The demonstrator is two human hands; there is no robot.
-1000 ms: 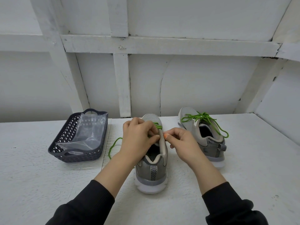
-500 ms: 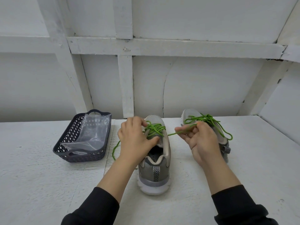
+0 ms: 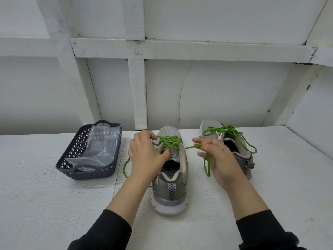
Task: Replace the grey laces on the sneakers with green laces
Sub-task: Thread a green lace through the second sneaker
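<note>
A grey sneaker (image 3: 170, 188) stands heel toward me in the middle of the white table (image 3: 45, 204), threaded with a green lace (image 3: 170, 142). My left hand (image 3: 146, 156) grips the sneaker's left side, thumb on the tongue and fingers pinching the lace near the eyelets. My right hand (image 3: 218, 157) pinches the lace's right end and holds it taut out to the right, the loose tail hanging below my fingers. The lace's left end trails onto the table. A second grey sneaker (image 3: 241, 150) with a tied green lace (image 3: 234, 135) stands behind my right hand.
A dark perforated plastic basket (image 3: 72, 156) holding a clear plastic bag (image 3: 100, 147) sits on the left of the table. A white panelled wall (image 3: 198, 91) rises directly behind the sneakers. A side wall closes the table at far right.
My right hand has pulled the lace end out from the sneaker to the right, drawing it taut. My left hand stayed on the sneaker, its fingers shifting toward the eyelets.
</note>
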